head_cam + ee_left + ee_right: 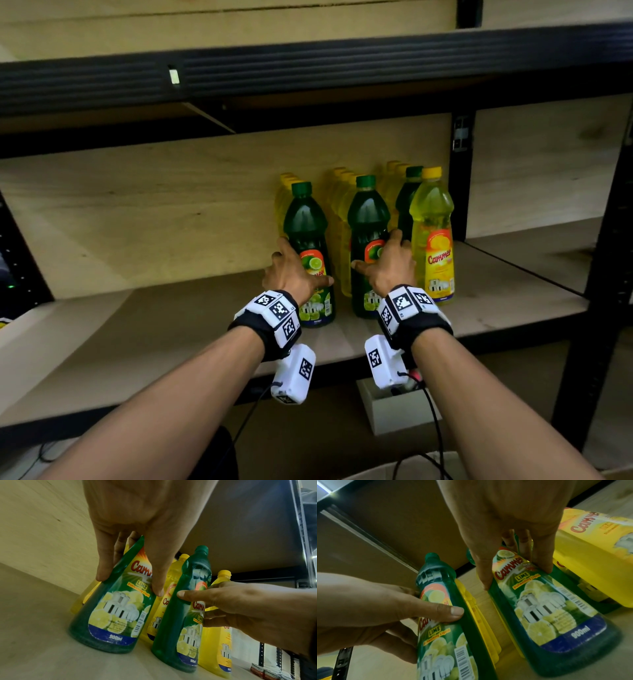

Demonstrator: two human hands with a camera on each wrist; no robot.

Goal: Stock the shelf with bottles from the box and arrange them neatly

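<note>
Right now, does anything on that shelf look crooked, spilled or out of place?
Nothing spilled or toppled. The front yellow bottle heads the right-hand row, while green bottles front the other two, so the colours don't match. The left hand and right hand each grip an upright green bottle.

Both forearms reach forward side by side, bare, each wrist wrapped in a black band. The left hand (291, 270) grips a bottle (310, 253), thumb on its front and fingers round the far side. The right hand (387, 263) grips the next bottle (368, 219) likewise.
</note>
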